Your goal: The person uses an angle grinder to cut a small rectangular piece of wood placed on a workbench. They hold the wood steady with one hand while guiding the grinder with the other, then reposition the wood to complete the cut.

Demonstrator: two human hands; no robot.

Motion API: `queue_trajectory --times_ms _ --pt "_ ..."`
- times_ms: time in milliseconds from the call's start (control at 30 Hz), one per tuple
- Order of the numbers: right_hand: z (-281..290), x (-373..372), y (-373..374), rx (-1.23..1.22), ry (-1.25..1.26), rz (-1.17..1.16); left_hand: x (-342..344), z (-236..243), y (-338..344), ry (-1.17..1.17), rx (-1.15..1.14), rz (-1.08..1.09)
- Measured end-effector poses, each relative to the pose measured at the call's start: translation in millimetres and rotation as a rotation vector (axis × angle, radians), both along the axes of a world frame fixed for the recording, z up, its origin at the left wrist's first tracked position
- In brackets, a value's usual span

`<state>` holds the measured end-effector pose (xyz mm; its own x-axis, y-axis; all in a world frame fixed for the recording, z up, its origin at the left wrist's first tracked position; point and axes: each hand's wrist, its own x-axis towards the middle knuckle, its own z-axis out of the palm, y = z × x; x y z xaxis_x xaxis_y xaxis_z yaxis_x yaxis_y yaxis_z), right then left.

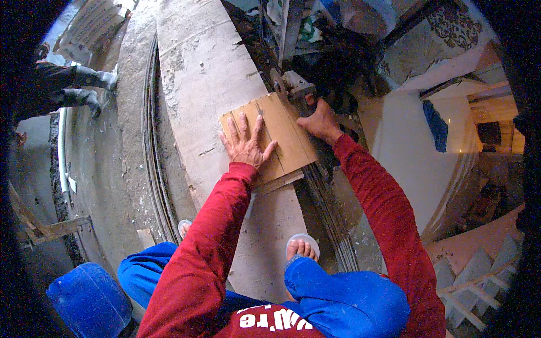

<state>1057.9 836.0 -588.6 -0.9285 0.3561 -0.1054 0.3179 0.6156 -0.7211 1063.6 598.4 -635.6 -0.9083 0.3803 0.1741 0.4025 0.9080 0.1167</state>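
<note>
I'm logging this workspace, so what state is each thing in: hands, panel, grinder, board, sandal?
Left hand: open, fingers spread on the panel.
Right hand: closed around the grinder.
Panel: lying flat, marked with dark lines.
Grinder: held, disc near the panel's far edge; spinning or not, can't tell.
Board: under the panel, its surface speckled.
Right sandal: worn.

Dim edges, grainy shadows, curved fisheye distortion

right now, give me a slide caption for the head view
Left hand, fingers spread, rests on a tan panel; right hand holds an angle grinder beside it.
</note>
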Motion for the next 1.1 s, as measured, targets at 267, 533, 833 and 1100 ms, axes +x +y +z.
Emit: queue_trajectory --times_ms 267,533,833,1100 --pt "13 -2 1 0.049 -0.125 0.007 0 -2 -1 0.021 0.004 -0.002" --pt "4 -5 2 0.021 -0.046 0.029 -1 -2 -1 0.021 0.013 -0.006" --pt "3 -4 6 -0.001 -0.006 0.051 -2 0 0 0.002 0.013 -0.002" --pt "11 -3 6 -0.001 -0.075 0.052 -1 3 0 -0.06 -0.004 0.016"
